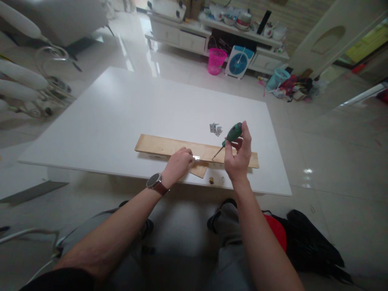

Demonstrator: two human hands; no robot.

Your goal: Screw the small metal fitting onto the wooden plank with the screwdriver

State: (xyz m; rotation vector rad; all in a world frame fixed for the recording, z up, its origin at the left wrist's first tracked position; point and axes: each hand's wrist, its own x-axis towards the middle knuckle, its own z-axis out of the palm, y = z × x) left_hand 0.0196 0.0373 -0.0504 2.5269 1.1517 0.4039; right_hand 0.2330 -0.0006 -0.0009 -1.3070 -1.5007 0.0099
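A long wooden board (165,144) lies across the near part of the white table (121,105). My left hand (179,162) rests at the board's front edge, its fingers closed on a small silver hinge (196,158) there. Raised over the board's right part, my right hand (238,155) grips a screwdriver (233,132) with a green and black handle. The screwdriver's shaft slants down to the left, its tip close to the board's front edge; whether it touches is unclear. A short wooden piece (199,170) sticks out from the front of the board.
Several metal hinges (216,129) lie in a pile behind the board. A small yellow and dark item (211,180) sits near the table's front edge. Beyond the table are a pink basket (216,61), a blue fan (239,62) and a white cabinet (178,36).
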